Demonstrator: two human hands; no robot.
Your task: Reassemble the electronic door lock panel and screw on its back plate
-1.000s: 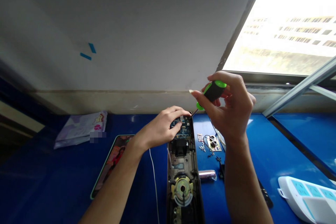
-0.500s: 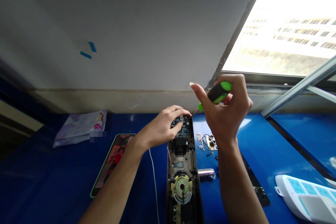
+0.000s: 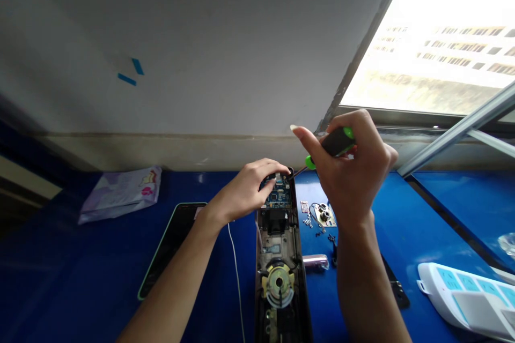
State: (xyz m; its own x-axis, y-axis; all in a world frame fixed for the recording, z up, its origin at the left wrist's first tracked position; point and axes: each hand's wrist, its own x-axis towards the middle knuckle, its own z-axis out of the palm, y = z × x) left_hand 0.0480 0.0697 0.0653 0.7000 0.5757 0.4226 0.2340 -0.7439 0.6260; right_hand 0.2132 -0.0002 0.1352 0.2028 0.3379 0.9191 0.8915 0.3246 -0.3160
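Observation:
An opened door-lock body [image 3: 279,262] lies lengthwise on the blue table [image 3: 80,278], with a blue circuit board [image 3: 278,196] at its far end and a brass round part [image 3: 279,284] nearer me. My left hand [image 3: 245,193] rests curled on the circuit board's far end, fingertips pressing on it. My right hand [image 3: 350,166] is closed round a black and green screwdriver [image 3: 332,146], whose tip points down-left at the board's top right corner.
Small screws and a little metal plate [image 3: 319,217] lie right of the lock, with a small pinkish cylinder [image 3: 315,262]. A phone [image 3: 171,246] and a white cable [image 3: 235,268] lie at the left, a plastic packet [image 3: 120,193] beyond. A white power strip [image 3: 466,300] sits at the right.
My right hand has turned about the screwdriver handle, fingers closing further over it. The phone screen has gone dark. My left hand has barely moved.

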